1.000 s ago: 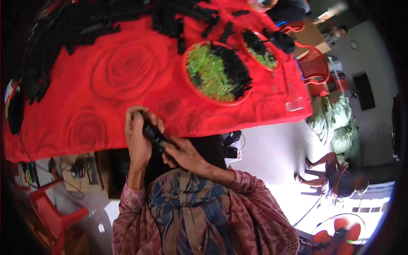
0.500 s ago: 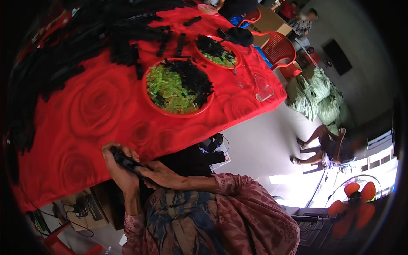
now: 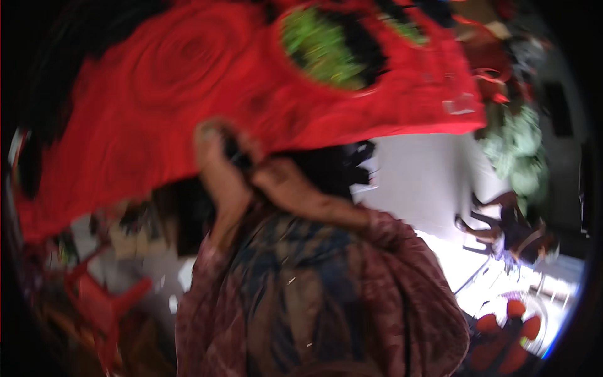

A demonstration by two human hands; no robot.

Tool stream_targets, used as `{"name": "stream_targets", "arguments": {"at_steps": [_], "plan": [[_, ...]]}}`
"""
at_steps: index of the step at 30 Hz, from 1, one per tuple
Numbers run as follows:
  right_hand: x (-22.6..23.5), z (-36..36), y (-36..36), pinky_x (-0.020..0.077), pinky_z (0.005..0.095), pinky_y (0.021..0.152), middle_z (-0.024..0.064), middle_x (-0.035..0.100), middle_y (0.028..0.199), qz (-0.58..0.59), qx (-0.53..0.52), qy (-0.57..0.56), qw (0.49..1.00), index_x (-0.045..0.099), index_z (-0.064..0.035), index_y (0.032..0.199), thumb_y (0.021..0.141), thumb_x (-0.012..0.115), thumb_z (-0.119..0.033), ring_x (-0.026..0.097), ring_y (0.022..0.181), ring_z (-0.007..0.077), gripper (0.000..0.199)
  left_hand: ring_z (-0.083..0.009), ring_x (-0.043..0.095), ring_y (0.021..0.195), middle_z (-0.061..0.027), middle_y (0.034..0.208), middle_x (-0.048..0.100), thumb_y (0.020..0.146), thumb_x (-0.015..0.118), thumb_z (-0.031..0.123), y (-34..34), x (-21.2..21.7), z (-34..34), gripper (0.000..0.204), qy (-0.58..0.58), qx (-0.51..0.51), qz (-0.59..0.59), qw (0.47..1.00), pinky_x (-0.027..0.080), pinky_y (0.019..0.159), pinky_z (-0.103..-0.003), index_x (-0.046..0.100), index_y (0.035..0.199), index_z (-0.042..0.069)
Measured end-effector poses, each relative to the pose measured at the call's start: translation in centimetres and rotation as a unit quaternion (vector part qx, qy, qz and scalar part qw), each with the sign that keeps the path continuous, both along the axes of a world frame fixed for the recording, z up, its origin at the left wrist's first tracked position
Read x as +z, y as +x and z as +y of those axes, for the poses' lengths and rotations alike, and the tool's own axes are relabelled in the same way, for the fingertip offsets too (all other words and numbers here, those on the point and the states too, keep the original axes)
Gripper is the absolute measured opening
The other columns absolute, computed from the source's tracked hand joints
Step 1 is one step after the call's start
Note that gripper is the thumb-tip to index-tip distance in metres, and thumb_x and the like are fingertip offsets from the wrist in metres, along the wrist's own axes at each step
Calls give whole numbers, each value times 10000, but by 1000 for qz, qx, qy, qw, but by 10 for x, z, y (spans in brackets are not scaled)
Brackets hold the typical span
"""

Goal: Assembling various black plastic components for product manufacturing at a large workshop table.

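At the near edge of the red rose-patterned tablecloth (image 3: 251,94), both hands are close together and smeared by motion. My left hand (image 3: 221,166) is closed round a dark, black strip-like piece (image 3: 233,149). Against the lower end of that piece, the fingers of my right hand (image 3: 282,182) are bent in and look pinched on it. Its exact kind is too blurred to make out. Beyond the hands, a round red basin (image 3: 295,69) holds yellow-green small pieces on one side and black pieces on the other.
Heaps of black strips (image 3: 56,81) cover the table's left side. A second basin (image 3: 405,28) and a clear cup (image 3: 461,103) are at the right. Pale green sacks (image 3: 521,144), a seated person (image 3: 512,229) and an orange-bladed fan (image 3: 509,333) are farther right; a red chair (image 3: 107,301) stands lower left.
The view has swung, so the table and basins sit higher and farther right in the picture. Both hands stay together on the black piece; any finger movement is lost in the blur.
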State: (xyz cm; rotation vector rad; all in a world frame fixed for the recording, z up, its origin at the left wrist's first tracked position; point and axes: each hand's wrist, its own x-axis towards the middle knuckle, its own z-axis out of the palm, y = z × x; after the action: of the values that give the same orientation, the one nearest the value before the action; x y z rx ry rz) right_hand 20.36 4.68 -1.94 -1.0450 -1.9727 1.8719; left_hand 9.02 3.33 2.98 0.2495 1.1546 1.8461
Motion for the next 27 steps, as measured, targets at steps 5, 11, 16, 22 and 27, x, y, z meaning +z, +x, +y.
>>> {"name": "stream_targets", "arguments": {"at_steps": [5, 11, 16, 22, 27], "plan": [[36, 5, -3, 486, 273, 680, 67, 621, 833, 47, -127, -227, 965, 614, 27, 885, 953, 469, -242, 620, 712, 138, 313, -198, 514, 617, -77, 772, 480, 999, 390, 352, -4, -17, 8, 309, 91, -70, 36, 993, 451, 532, -329, 468, 992, 54], [31, 16, -5, 414, 242, 551, -8, 553, 709, 91, -152, -32, 984, 623, 34, 899, 931, 559, -281, 523, 656, 75, 323, -247, 598, 884, -147, 998, 585, 1034, 258, 488, -13, -21, -4, 566, 84, -116, 100, 985, 486, 745, -343, 341, 1347, 23], [32, 19, 4, 362, 292, 530, 16, 460, 633, 43, -213, 11, 976, 576, 38, 847, 919, 571, -249, 432, 607, 87, 296, -232, 564, 1071, -162, 1265, 486, 760, 768, 82, -7, -28, -56, 813, 1, -219, 315, 923, 505, 855, -384, 295, 1415, -7], [31, 16, -2, 381, 307, 576, 49, 490, 732, 95, -270, 67, 956, 557, 31, 859, 930, 551, -210, 459, 653, 127, 251, -272, 558, 881, -158, 1054, 454, 809, 669, 11, 7, -22, -42, 707, -12, -186, 517, 836, 490, 735, -372, 328, 1429, -15], [42, 25, -21, 405, 306, 628, 60, 473, 789, 157, -318, 41, 934, 551, 16, 921, 936, 534, -213, 473, 698, 160, 230, -342, 592, 876, -204, 1048, 509, 874, 559, -16, 6, -25, -18, 527, 49, -96, 541, 834, 494, 725, -394, 411, 1380, -20]]}}
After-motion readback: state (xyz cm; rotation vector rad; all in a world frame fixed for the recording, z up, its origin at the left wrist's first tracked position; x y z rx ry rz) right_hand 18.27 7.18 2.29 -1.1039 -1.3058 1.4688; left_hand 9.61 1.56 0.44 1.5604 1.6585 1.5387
